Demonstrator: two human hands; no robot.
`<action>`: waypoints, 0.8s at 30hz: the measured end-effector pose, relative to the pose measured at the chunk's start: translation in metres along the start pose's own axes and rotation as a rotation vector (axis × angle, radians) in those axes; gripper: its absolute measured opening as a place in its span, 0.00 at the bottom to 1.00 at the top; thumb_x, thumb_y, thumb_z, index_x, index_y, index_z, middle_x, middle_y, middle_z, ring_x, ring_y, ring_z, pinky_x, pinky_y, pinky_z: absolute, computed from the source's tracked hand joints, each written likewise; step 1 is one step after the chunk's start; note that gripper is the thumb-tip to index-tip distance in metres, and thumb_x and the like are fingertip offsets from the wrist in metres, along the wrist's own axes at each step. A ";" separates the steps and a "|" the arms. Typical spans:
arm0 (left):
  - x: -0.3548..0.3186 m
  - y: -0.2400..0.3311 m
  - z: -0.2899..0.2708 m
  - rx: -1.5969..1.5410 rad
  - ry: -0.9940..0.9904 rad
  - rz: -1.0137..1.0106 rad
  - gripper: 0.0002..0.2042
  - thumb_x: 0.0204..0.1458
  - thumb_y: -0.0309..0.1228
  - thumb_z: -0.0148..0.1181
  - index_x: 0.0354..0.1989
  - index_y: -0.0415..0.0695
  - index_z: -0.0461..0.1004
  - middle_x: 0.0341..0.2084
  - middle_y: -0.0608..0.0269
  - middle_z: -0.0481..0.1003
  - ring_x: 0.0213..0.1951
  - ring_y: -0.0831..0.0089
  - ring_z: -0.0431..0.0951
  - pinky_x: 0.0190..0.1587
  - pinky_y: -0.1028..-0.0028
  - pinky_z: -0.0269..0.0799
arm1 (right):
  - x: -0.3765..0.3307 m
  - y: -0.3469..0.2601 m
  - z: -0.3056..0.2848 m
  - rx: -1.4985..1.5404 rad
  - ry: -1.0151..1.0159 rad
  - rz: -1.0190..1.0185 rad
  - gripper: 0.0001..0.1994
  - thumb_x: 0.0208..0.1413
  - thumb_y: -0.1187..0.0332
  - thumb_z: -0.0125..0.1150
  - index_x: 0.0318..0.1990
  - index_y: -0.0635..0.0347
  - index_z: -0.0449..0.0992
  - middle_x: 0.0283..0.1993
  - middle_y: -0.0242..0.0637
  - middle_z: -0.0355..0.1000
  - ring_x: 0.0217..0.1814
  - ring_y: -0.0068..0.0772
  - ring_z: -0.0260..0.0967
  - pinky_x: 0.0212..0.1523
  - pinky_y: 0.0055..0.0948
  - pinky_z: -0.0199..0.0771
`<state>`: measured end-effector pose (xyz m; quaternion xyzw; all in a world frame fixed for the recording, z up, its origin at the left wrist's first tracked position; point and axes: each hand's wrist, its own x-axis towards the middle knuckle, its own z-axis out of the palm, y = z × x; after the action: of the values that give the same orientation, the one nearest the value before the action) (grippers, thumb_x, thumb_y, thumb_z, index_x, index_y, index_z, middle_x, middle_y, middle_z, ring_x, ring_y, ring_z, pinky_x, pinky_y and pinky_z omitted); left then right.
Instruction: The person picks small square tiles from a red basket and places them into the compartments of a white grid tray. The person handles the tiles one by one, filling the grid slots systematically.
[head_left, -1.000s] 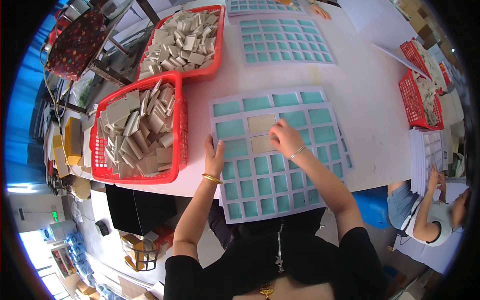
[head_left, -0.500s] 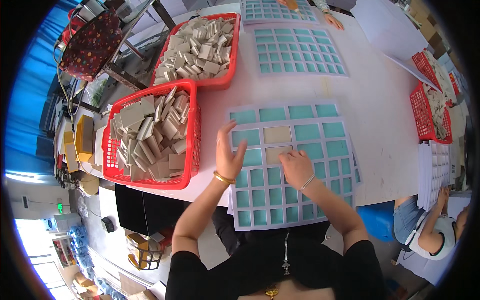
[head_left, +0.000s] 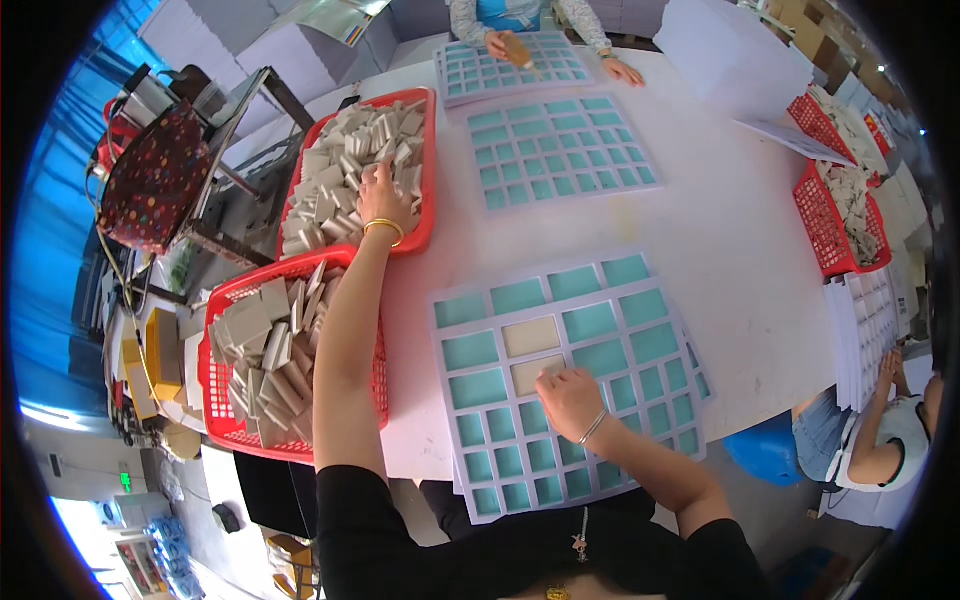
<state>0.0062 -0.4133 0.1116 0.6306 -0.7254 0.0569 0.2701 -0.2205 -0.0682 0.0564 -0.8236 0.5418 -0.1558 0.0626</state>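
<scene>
Two beige rectangular tiles (head_left: 532, 338): in white, teal-windowed grid board (head_left: 600, 357) on white tabletop (head_left: 740, 300). Right hand (head_left: 570, 406): fingertips on nearer tile (head_left: 526, 378), grip unclear. Left hand (head_left: 385, 200): among loose beige tiles (head_left: 335, 165), far red plastic basket (head_left: 429, 170); grasp unclear. Step, seemingly: tile-setting; next needs single-tile grip.

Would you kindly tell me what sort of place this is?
Probably a workshop: red baskets heaped with pale flat pieces, gridded boards on a white table, and a co-worker across it.
</scene>
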 end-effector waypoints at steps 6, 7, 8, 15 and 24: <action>0.022 0.001 0.030 0.326 -0.271 0.137 0.29 0.44 0.30 0.60 0.58 0.64 0.63 0.54 0.54 0.65 0.55 0.56 0.68 0.55 0.58 0.64 | -0.002 0.002 -0.004 0.050 0.031 0.008 0.08 0.43 0.72 0.59 0.34 0.59 0.72 0.37 0.38 0.76 0.32 0.34 0.71 0.34 0.34 0.67; 0.028 -0.004 0.032 0.324 -0.326 0.118 0.30 0.43 0.31 0.62 0.59 0.64 0.63 0.55 0.54 0.65 0.55 0.56 0.69 0.55 0.57 0.64 | -0.002 0.002 -0.004 0.048 0.033 0.003 0.08 0.43 0.72 0.59 0.34 0.59 0.72 0.36 0.38 0.76 0.32 0.34 0.71 0.34 0.34 0.67; 0.032 -0.006 0.034 0.322 -0.382 0.098 0.31 0.43 0.32 0.63 0.59 0.64 0.63 0.55 0.53 0.65 0.55 0.56 0.70 0.55 0.56 0.64 | -0.001 0.003 -0.003 0.060 0.050 -0.006 0.08 0.43 0.72 0.60 0.34 0.59 0.72 0.36 0.37 0.76 0.32 0.34 0.71 0.34 0.34 0.67; 0.039 -0.013 0.051 0.525 -0.308 0.138 0.24 0.47 0.36 0.60 0.56 0.63 0.66 0.47 0.60 0.74 0.52 0.61 0.72 0.54 0.60 0.65 | -0.001 0.005 -0.001 0.131 0.087 -0.003 0.09 0.45 0.72 0.60 0.35 0.60 0.72 0.32 0.35 0.73 0.31 0.35 0.70 0.32 0.33 0.67; 0.030 -0.029 -0.004 0.121 -0.240 0.033 0.34 0.32 0.38 0.75 0.53 0.55 0.68 0.40 0.50 0.75 0.43 0.51 0.76 0.44 0.59 0.74 | -0.004 0.008 0.001 0.226 0.115 0.046 0.09 0.47 0.72 0.59 0.38 0.59 0.71 0.25 0.35 0.70 0.30 0.38 0.69 0.27 0.37 0.69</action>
<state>0.0331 -0.4440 0.1219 0.6361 -0.7579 0.0291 0.1422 -0.2284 -0.0673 0.0524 -0.7882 0.5424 -0.2614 0.1272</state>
